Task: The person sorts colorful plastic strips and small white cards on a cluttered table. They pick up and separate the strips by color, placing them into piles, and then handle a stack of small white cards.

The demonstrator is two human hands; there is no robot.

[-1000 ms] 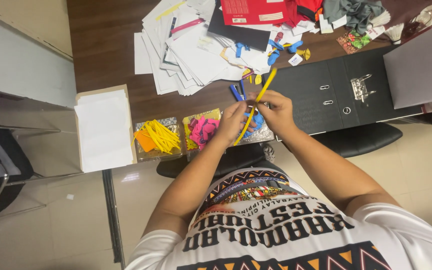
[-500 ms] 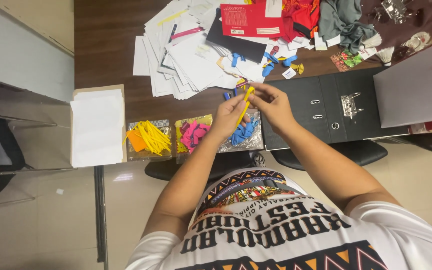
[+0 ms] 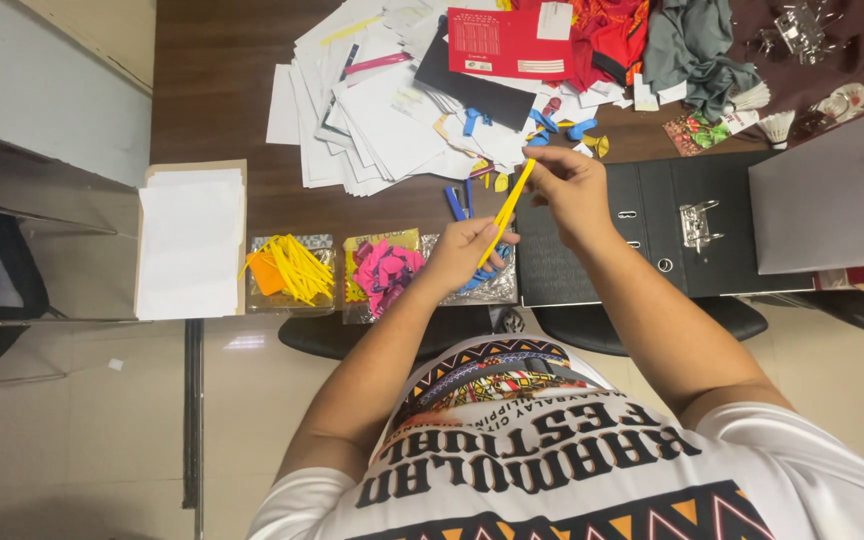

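Note:
A long yellow balloon (image 3: 505, 208) is stretched taut between my two hands above the desk edge. My left hand (image 3: 464, 252) pinches its lower end, over a foil tray of blue balloons (image 3: 497, 288). My right hand (image 3: 564, 190) grips the upper end, near the left cover of an open black ring binder (image 3: 652, 225). Two more foil trays sit left of my left hand: one with pink balloons (image 3: 384, 272), one with yellow and orange balloons (image 3: 288, 270).
A heap of white papers (image 3: 372, 110) and a red booklet (image 3: 508, 42) fill the dark wooden desk (image 3: 212, 90) beyond the trays. Loose blue balloons (image 3: 552, 125) lie by the papers. A paper stack (image 3: 190, 245) rests at left, clothes (image 3: 692, 45) at top right, a chair (image 3: 652, 325) under the desk.
My hands have drawn apart, the right one moving up and right, so the yellow balloon is pulled longer. The view has shifted slightly.

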